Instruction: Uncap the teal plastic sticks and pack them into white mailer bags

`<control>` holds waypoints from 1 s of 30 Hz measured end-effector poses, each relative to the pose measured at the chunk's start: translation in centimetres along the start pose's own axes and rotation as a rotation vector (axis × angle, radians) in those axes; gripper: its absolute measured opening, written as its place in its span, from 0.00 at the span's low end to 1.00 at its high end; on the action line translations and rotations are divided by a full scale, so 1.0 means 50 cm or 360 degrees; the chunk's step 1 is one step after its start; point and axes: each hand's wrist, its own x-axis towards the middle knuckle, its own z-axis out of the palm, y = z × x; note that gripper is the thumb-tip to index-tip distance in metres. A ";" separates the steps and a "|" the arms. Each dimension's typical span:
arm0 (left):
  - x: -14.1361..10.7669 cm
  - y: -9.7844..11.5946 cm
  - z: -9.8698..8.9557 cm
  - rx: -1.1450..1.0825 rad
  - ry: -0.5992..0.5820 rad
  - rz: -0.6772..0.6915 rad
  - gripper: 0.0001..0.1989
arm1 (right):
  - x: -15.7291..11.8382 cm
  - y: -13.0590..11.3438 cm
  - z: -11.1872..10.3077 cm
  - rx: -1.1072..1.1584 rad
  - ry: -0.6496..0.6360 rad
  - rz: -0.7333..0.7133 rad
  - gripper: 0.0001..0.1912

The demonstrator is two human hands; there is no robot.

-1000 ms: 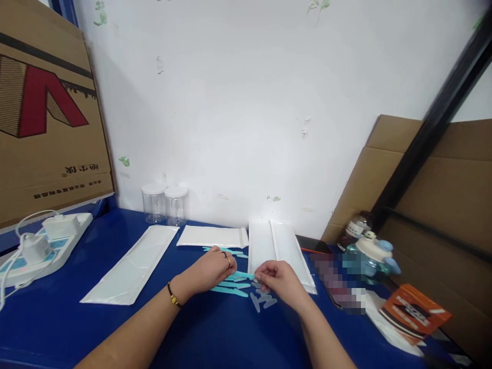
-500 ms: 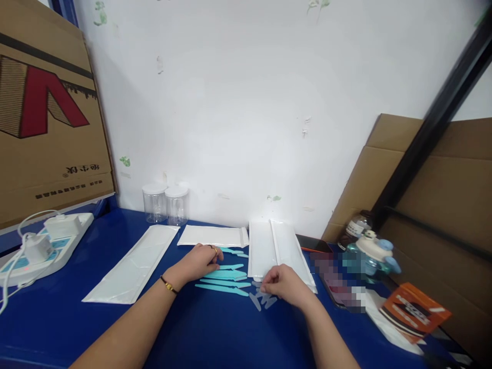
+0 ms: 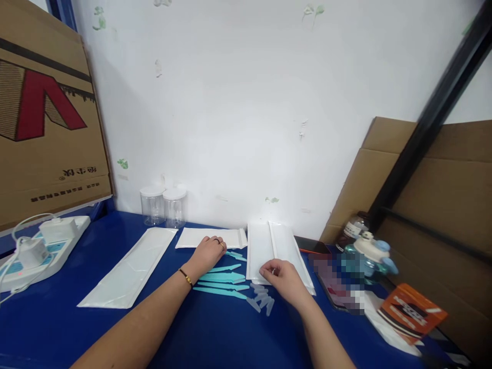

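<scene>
Several slim turquoise sticks shaped like eyebrow razors (image 3: 223, 278) lie side by side on the blue table. My left hand (image 3: 209, 253) is palm down over the rear ones, by the near edge of a flat white packet (image 3: 211, 238). Its fingers bend downward and their tips are hidden, so any hold does not show. My right hand (image 3: 283, 277) hovers near the lower end of more white packets (image 3: 261, 251), thumb and forefinger pinched together; anything between them is too small to make out. Small translucent plastic pieces (image 3: 261, 297) are scattered just left of and below it.
Another white packet (image 3: 128, 269) lies at left, near a power strip (image 3: 75, 230) with plugs. Two clear jars (image 3: 152, 207) stand against the wall. At right are a phone (image 3: 334, 287), an orange pouch (image 3: 413, 312), a teal bottle (image 3: 369, 259) and a dark bottle (image 3: 353, 228).
My left hand has shifted slightly away from me, off the middle razors to the rear ones. My right hand has lifted off the translucent pieces, which now lie spread in plain view.
</scene>
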 end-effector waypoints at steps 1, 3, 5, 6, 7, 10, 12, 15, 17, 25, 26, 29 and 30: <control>-0.001 0.004 -0.007 -0.0003 0.0033 0.0018 0.12 | 0.001 0.000 0.003 0.0044 0.0016 -0.0004 0.13; -0.005 0.020 -0.026 -0.0063 0.0064 0.0091 0.12 | 0.002 0.000 0.010 0.0172 0.0038 -0.0009 0.16; -0.011 0.045 -0.045 -0.0177 0.0051 0.0194 0.11 | 0.003 -0.001 0.019 0.0314 0.0019 -0.0035 0.19; -0.014 0.059 -0.054 -0.0244 0.0032 0.0239 0.11 | 0.003 -0.001 0.023 0.0368 -0.0008 -0.0053 0.20; -0.017 0.072 -0.061 -0.0307 0.0009 0.0273 0.12 | 0.002 -0.002 0.027 0.0405 -0.0043 -0.0063 0.19; -0.026 0.095 -0.076 -0.0479 -0.0076 0.0320 0.12 | 0.001 -0.004 0.030 0.0476 -0.0177 -0.0014 0.14; -0.032 0.089 -0.084 -0.0553 -0.0141 0.0302 0.12 | 0.000 -0.002 0.021 0.0515 -0.0214 0.0031 0.13; -0.040 0.059 -0.095 -0.0566 -0.0239 0.0174 0.13 | -0.001 0.007 -0.001 0.0506 -0.0238 0.0099 0.13; -0.044 0.038 -0.096 -0.0556 -0.0330 0.0077 0.13 | -0.002 0.017 -0.010 0.0445 -0.0333 0.0163 0.13; -0.041 0.021 -0.050 -0.0647 -0.0423 -0.0008 0.08 | -0.002 0.023 0.011 0.0098 -0.0415 0.0143 0.09; -0.037 0.019 -0.043 -0.0625 -0.0395 -0.0030 0.08 | -0.002 0.019 0.010 0.0060 -0.0374 0.0130 0.09; -0.019 0.010 -0.024 -0.0427 -0.0253 -0.0102 0.11 | -0.002 0.007 0.002 -0.0062 -0.0184 0.0068 0.09; -0.013 0.007 -0.018 -0.0337 -0.0217 -0.0109 0.12 | -0.002 0.004 -0.001 -0.0097 -0.0120 0.0039 0.09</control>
